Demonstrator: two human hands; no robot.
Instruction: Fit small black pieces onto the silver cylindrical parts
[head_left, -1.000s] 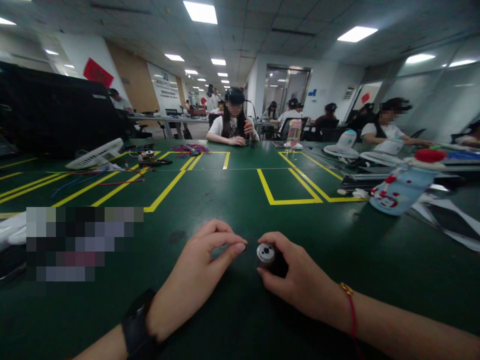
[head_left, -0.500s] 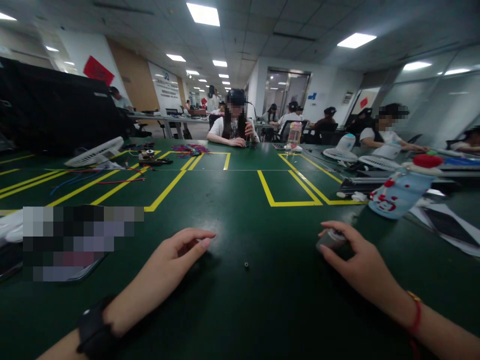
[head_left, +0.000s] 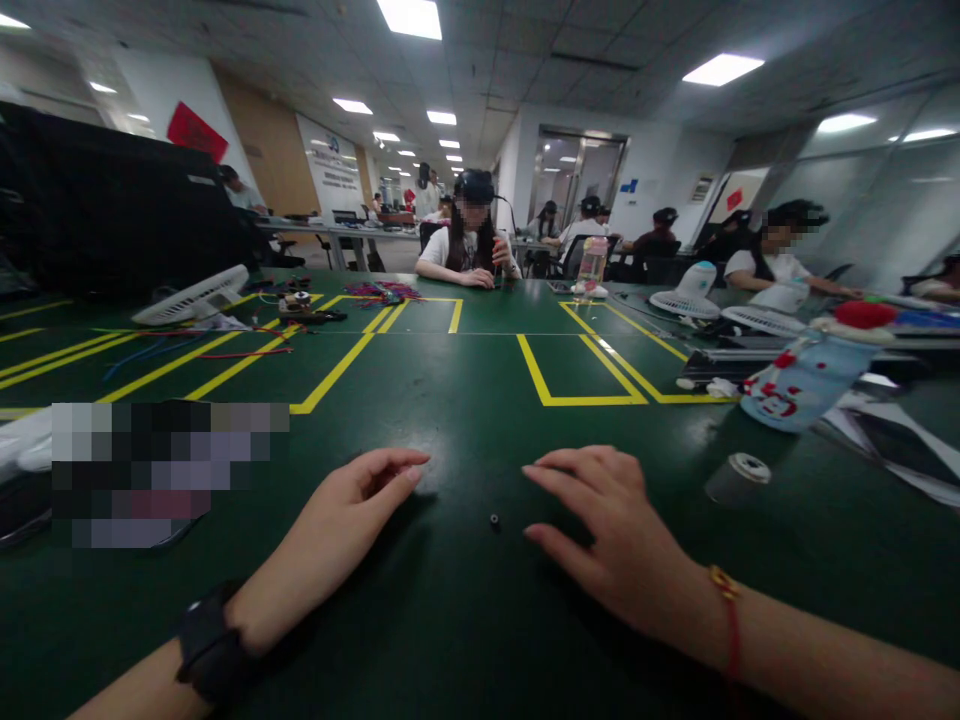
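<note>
My right hand (head_left: 607, 530) and left hand (head_left: 341, 530) rest spread, empty, on the table (head_left: 465, 400) — a tiny black part (head_left: 494, 520) lies between them, untouched.

Dark green table (head_left: 465, 640) marked with yellow tape lines (head_left: 330, 375). On it lie a tiny black part (head_left: 494, 520), possibly a screw, a grey cylinder (head_left: 738, 478), and white fans (head_left: 191, 297).

The person's arms are bare; a black watch (head_left: 211, 652) bands the left wrist, lower left, and a red cord bracelet (head_left: 729, 612) the right wrist, lower right.
</note>
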